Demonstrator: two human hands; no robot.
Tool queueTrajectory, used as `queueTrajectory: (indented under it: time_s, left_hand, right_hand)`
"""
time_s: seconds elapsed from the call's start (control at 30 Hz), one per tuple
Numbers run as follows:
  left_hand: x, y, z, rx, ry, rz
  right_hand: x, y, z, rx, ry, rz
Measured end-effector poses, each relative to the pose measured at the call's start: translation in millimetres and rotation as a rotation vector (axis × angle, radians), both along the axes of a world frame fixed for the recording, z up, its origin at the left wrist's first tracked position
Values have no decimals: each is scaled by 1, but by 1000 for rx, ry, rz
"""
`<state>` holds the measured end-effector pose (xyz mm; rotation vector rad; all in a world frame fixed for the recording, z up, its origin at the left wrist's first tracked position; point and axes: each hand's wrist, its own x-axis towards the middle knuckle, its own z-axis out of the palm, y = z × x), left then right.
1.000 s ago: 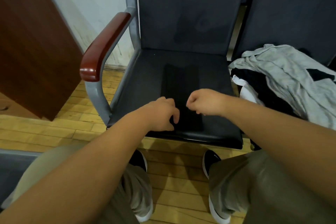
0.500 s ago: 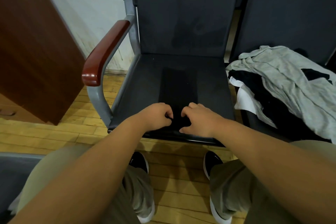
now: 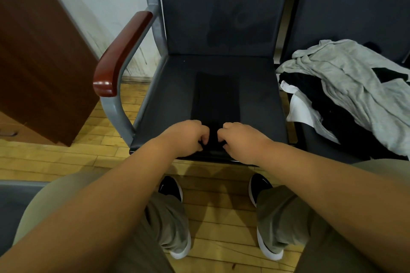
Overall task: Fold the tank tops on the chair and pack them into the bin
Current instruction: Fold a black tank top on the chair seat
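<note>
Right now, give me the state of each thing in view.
black tank top: folded into a narrow strip, flat on the chair seat.
left hand: grips the strip's near end.
right hand: grips the same end.
clothes pile: crumpled, unfolded, on the neighbouring chair.

Below the left hand (image 3: 186, 137) and right hand (image 3: 241, 139), loose khaki trousers (image 3: 168, 224) are worn, with white-soled black shoes (image 3: 171, 188) marked by a small white logo.

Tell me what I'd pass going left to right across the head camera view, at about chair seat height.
From the left: brown wooden panel → red-brown armrest → folded black tank top → heap of grey, black and white clothes.
</note>
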<state>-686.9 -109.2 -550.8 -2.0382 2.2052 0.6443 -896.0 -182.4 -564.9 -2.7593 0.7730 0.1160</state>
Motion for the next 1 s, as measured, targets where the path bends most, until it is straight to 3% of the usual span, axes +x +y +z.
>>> queueTrajectory:
  time_s: [0.17,0.33,0.53,0.7,0.83,1.0]
  left_hand:
    - [3,4,15,-17,237,145]
    - [-2,0,28,-80,353,250]
    - [-6,-6,22,-184,159,106]
    - [-22,-6,5,-233,-45,94]
    - [-19,-10,12,-292,12,151]
    - [-6,-10,45,-24,88,48]
  right_hand:
    - [-10,-2,5,119,-47,-84]
    - [-13,1,7,-82,-19,-121]
    - [-2,-6,19,38,-199,-281]
    - [-3,-17,26,126,-239,-309]
    - [-4,-23,32,154,-226,-261]
    - [-13,-28,49,329,-128,-151]
